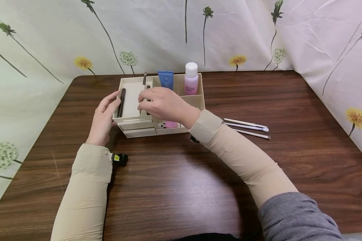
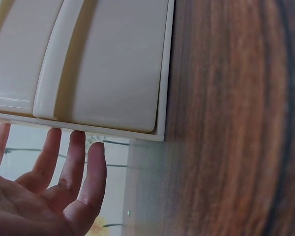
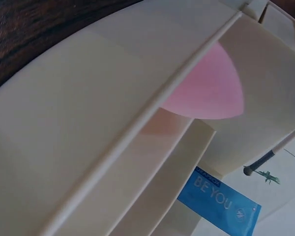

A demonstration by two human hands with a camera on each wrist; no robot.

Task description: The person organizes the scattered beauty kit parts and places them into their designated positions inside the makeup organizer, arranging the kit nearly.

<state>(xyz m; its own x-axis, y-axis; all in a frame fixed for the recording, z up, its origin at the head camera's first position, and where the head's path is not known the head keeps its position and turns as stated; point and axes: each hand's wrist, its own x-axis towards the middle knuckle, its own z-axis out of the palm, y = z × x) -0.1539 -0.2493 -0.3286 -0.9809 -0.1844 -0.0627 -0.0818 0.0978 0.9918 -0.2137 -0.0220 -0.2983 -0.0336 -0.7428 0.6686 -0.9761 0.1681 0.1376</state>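
A cream desktop organizer (image 1: 137,118) with drawers stands on the table. My right hand (image 1: 166,103) is over its top tray and pinches a makeup brush (image 1: 144,80) with a light handle and dark tip. The brush's dark end shows in the right wrist view (image 3: 260,163). Beside my fingers lies another dark stick (image 1: 148,87), partly hidden by the hand. Against the organizer's left side, my left hand (image 1: 101,117) presses with extended fingers; in the left wrist view the fingertips (image 2: 77,140) meet the side wall. A dark slim stick (image 1: 121,103) lies along the tray's left edge.
In the organizer's right compartments stand a blue tube (image 1: 166,79) and a pink bottle (image 1: 191,82) with a white cap. A pink rounded item (image 3: 206,88) sits in the front compartment. Three brushes (image 1: 245,125) lie on the wooden table (image 1: 175,180) to the right.
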